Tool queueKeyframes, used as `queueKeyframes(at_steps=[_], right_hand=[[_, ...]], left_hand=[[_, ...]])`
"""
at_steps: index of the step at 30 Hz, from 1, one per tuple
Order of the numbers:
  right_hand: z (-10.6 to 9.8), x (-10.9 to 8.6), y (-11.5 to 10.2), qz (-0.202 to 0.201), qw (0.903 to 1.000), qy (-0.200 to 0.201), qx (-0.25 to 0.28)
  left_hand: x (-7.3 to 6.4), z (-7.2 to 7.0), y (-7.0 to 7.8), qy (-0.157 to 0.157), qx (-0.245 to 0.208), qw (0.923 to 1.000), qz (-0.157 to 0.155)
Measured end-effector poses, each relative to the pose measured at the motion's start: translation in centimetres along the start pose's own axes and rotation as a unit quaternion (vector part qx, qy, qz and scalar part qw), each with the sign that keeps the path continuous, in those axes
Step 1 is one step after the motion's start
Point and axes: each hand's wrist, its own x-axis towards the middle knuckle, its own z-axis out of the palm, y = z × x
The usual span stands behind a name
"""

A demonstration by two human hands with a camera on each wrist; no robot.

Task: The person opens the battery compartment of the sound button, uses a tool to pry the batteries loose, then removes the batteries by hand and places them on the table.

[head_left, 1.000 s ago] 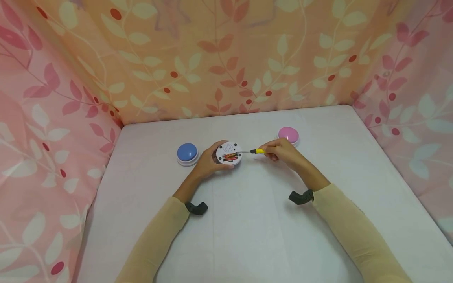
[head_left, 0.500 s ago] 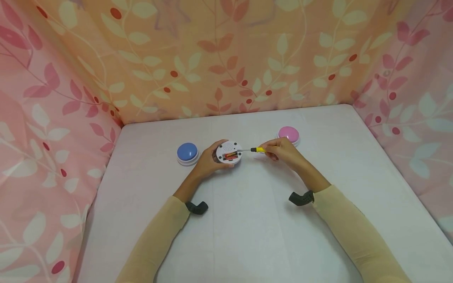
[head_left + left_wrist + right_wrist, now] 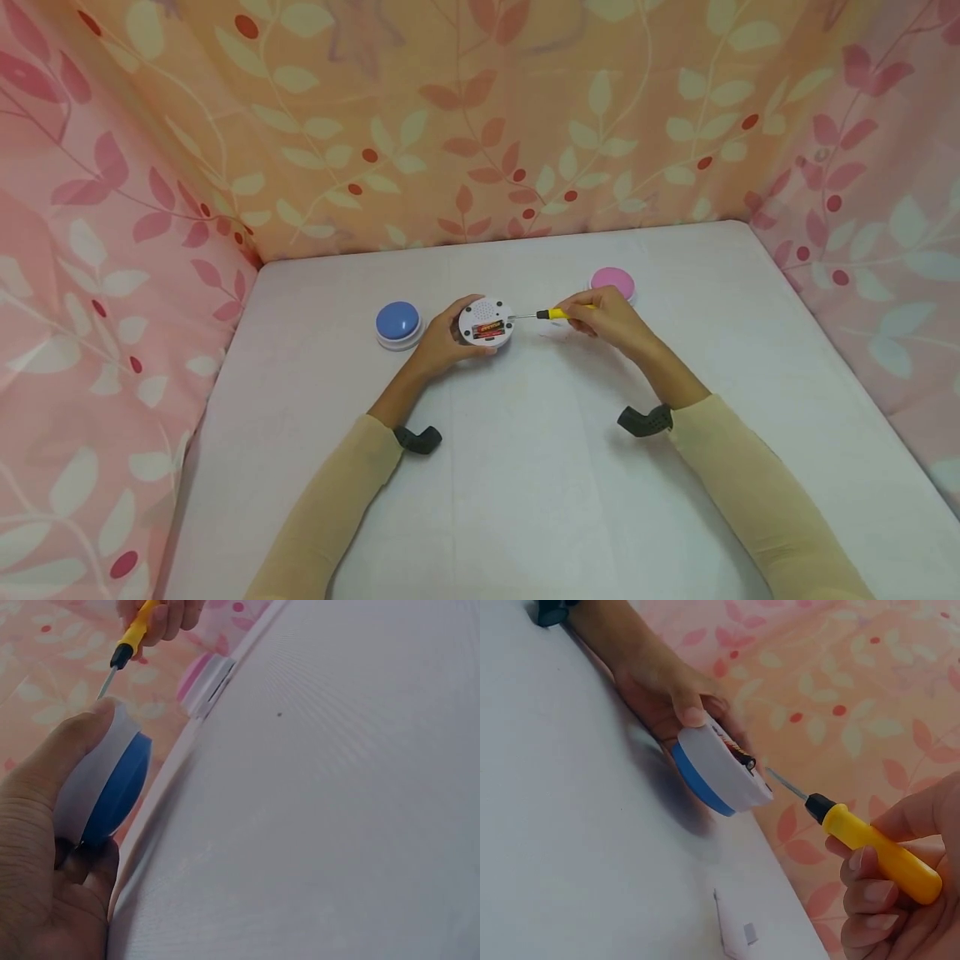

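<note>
My left hand [image 3: 441, 343] grips a round push button [image 3: 480, 312] by its rim, its white underside facing up. Red batteries [image 3: 489, 330] show in the uncovered compartment there. In the left wrist view, the button's blue dome [image 3: 118, 791] faces the table side. My right hand [image 3: 611, 323] pinches a screwdriver by its yellow handle [image 3: 889, 859], curled fingers around it. The metal shaft [image 3: 786, 782] points at the button's edge, and the right wrist view shows a small gap between tip and button.
A blue-domed button [image 3: 397, 322] stands left of my left hand. Behind my right hand is a pink-domed button [image 3: 612, 283], partly covered by it. A small white piece [image 3: 735, 930] lies on the white-covered table [image 3: 517, 467]. Floral curtains [image 3: 480, 125] hang around the table.
My right hand has moved slightly right, drawing the screwdriver's tip back from beside the battery compartment to the button's edge. My left hand holds the button nearly still.
</note>
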Motion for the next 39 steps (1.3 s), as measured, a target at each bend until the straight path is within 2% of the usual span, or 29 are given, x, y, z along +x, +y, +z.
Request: queueKeyframes(at_steps=[2, 6, 17, 23, 37, 39], right_hand=[[-0.2, -0.1, -0.4, -0.007, 0.9998, 0.000, -0.020], [-0.5, -0.2, -1.3, -0.021, 0.9983, -0.006, -0.054], [-0.4, -0.9, -3.0, -0.053, 0.9911, -0.021, -0.120], [0.2, -0.8, -4.0, -0.050, 0.9870, -0.028, -0.150], [0.9, -0.1, -4.8, -0.044, 0.9836, -0.047, -0.168], [0.9, 0.0, -4.9, -0.048, 0.9827, -0.049, -0.172]], left_hand=[[-0.2, -0.1, 0.7, -0.002, -0.002, 1.0000, 0.003], [-0.2, -0.1, 1.0, -0.002, -0.001, 1.0000, 0.001], [-0.2, -0.2, 1.4, 0.000, 0.009, 1.0000, -0.002], [-0.5, -0.1, 1.2, 0.002, 0.005, 1.0000, -0.008], [-0.5, 0.0, 1.4, 0.002, 0.012, 0.9999, -0.012], [-0.2, 0.0, 0.8, 0.002, 0.018, 0.9998, -0.012]])
